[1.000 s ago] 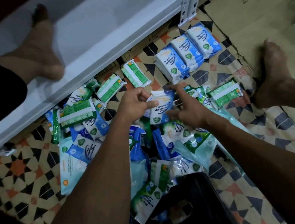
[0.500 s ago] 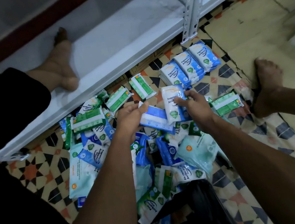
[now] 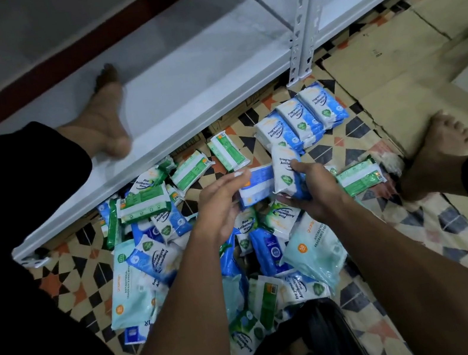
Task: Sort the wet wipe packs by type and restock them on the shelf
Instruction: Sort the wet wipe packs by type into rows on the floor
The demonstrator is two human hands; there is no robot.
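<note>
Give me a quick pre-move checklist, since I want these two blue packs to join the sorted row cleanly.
1. Right hand grips the upright blue-and-white wipe pack: ok.
2. Left hand holds the flat blue wipe pack: ok.
3. Both match the sorted row of blue-and-white packs: right ok, left cannot tell.
4. Patterned floor free beside the row: ok.
5. White metal shelf bare for restocking: ok.

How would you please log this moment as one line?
left hand: holds blue pack | right hand: holds blue pack | sorted blue row: on floor | shelf: no packs
</note>
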